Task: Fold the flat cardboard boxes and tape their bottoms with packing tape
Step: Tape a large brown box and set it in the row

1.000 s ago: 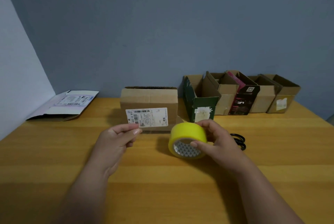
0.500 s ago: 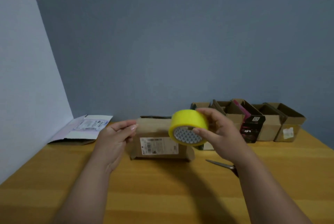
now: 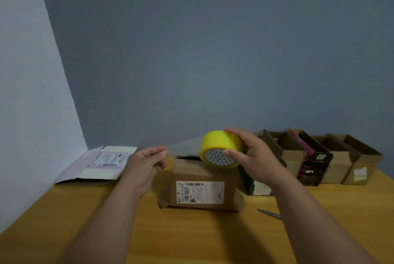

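Tape roll: the right hand (image 3: 253, 157) is gripping the yellow roll of clear packing tape (image 3: 220, 148), thumb on the near patterned core face and fingers curled over the top, holding it in the air.

Tape strip: the left hand (image 3: 147, 162) is pinching the free end of the clear strip of tape (image 3: 184, 146), which is stretching from the roll toward nine o'clock.

Box: the brown cardboard box with a white barcode label (image 3: 201, 182) is sitting on the wooden surface (image 3: 191, 238), just below and between the two hands, its long axis running from nine to three o'clock, roughly in line with the strip.

Nearer hand: the right hand and roll are hanging over the box's far right corner; the left is hovering off its left end.

Next move, as I judge it: lowering the strip onto the box top along that long axis.

Change: half a second ago the hands were closer together with no strip showing; now they are drawing apart and tape is spanning the gap.

Other things: a flattened white mailer box (image 3: 102, 163) is lying at ten o'clock, a row of open cardboard boxes (image 3: 332, 157) at two o'clock, a scissor blade (image 3: 269, 214) at four o'clock.
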